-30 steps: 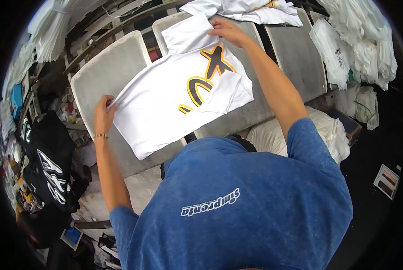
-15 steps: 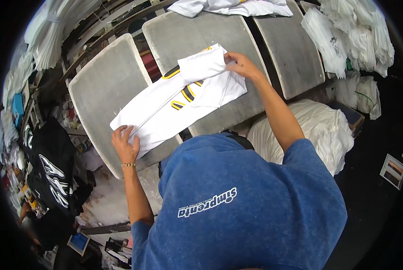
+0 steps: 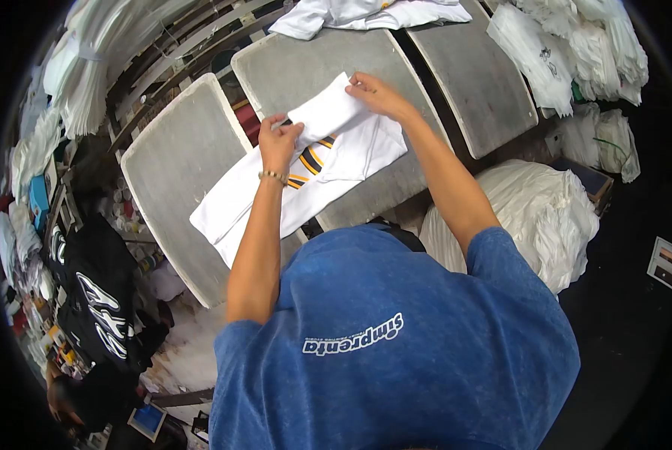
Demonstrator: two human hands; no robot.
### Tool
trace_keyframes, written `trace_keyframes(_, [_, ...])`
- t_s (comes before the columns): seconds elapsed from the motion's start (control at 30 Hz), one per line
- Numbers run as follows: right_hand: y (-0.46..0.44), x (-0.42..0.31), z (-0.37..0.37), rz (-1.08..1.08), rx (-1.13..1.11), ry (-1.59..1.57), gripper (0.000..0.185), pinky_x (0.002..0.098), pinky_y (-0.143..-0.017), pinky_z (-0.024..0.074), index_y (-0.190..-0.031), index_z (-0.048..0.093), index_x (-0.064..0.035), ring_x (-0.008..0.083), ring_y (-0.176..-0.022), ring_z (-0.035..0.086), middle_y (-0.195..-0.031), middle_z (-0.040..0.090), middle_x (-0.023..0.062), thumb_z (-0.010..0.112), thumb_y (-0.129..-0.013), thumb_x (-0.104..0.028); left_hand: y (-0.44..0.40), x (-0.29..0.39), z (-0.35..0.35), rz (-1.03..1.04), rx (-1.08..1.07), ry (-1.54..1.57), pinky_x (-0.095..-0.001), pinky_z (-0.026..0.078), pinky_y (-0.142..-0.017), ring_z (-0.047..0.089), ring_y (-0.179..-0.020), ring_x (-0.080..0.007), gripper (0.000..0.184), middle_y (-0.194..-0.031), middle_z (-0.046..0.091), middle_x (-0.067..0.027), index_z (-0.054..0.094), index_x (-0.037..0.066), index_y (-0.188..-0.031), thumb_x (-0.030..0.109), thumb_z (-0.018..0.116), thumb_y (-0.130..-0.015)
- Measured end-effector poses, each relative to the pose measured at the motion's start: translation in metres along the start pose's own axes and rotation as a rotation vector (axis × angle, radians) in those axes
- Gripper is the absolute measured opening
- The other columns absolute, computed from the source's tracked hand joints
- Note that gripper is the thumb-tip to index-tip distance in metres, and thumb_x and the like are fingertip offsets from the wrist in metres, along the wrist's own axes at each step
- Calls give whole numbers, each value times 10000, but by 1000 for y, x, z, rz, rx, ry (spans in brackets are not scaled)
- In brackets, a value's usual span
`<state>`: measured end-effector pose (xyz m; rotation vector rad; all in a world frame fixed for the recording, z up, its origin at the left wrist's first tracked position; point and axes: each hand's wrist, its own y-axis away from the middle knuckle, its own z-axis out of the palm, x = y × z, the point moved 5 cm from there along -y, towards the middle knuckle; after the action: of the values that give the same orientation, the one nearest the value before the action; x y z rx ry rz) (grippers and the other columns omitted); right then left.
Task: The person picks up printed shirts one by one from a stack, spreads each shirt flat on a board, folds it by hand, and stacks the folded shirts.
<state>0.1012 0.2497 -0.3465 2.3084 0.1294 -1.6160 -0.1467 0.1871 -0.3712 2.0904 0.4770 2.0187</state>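
Observation:
A partly folded white shirt [image 3: 238, 191] with black and yellow-orange stripes lies across two grey boards. Its white sleeve [image 3: 324, 109] is folded over the body, above the stripes. My left hand [image 3: 278, 142], with a beaded bracelet at the wrist, pinches the near-left end of the sleeve. At the sleeve's other end, my right hand [image 3: 375, 96] grips the upper right corner between thumb and fingers. The shirt's lower left end lies on the left board with no hand on it.
The grey boards [image 3: 178, 157] stand side by side with dark gaps between them. More white garments [image 3: 366, 13] lie at the far edge. Plastic bags [image 3: 531, 217] bulge at the right, and others hang above. A black printed garment [image 3: 100, 300] and a person in dark clothes are at the left.
My left hand has moved from the shirt's lower left end up and right to the sleeve. My right hand has shifted slightly left and up with the sleeve's corner.

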Motion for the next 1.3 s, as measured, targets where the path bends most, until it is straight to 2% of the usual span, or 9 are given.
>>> trace_keyframes(0.2, [14,24,6,208,56,91,260,305,-738,440,-944,631,-54,133,-816,558,-871,654,50,676,-897,-306,43,-26,3,-210,-62,105,-223,425,-492,544,-563,-88,456,-719,603,-25,466,15,-1104,46,779,-774])
trace_keyframes(0.4, [-1,18,11,94,2,-21,236,291,-744,444,-931,651,-45,114,-807,565,-870,664,52,685,-901,-277,51,-10,14,-183,19,93,-205,402,-451,570,-555,-84,545,-743,633,-30,474,-21,-1242,101,782,-809])
trace_keyframes(0.7, [47,26,-6,270,160,-127,208,274,-605,422,-838,645,-19,107,-671,531,-758,617,11,716,-847,-215,32,-9,8,75,3,36,-201,451,-543,548,-599,-73,452,-761,606,-19,530,-65,-1235,43,726,-842])
trace_keyframes(0.83, [69,53,-5,403,232,-158,200,274,-606,437,-842,643,-15,109,-679,553,-746,616,22,712,-840,-203,15,-10,10,162,31,-230,-244,476,-568,584,-627,-102,395,-807,654,-70,556,-48,-1130,78,752,-812])
trace_keyframes(0.93, [72,56,-6,320,284,5,217,300,-627,455,-871,652,-20,142,-682,578,-758,636,58,708,-839,-228,12,-4,13,178,45,-412,-300,515,-632,632,-685,-151,368,-861,689,-129,570,-28,-1043,133,777,-785])
trace_keyframes(1.03, [76,38,-3,252,430,279,223,380,-670,480,-937,649,-32,266,-718,626,-770,641,110,709,-826,-215,17,4,8,329,113,-405,-311,522,-675,647,-729,-176,281,-855,686,-134,606,-23,-992,137,752,-813])
trace_keyframes(1.1, [77,0,10,-200,643,575,250,440,-782,453,-979,642,-59,322,-869,600,-896,629,125,708,-799,-219,29,6,-12,423,160,-429,-343,525,-712,659,-771,-244,208,-862,676,-142,638,-8,-946,135,726,-823])
trace_keyframes(1.2, [65,-19,60,-396,453,672,257,455,-853,411,-984,627,-72,319,-986,548,-998,589,123,703,-786,-217,56,-4,-63,590,299,-674,-388,479,-855,623,-908,-305,134,-937,663,-142,665,16,-917,114,691,-829])
trace_keyframes(1.3, [56,-12,45,-232,752,667,275,464,-874,400,-1010,622,-68,325,-1027,524,-1042,569,129,698,-795,-222,83,-31,-148,571,539,-886,-443,438,-913,588,-985,-345,206,-1009,650,-163,671,19,-961,135,719,-798])
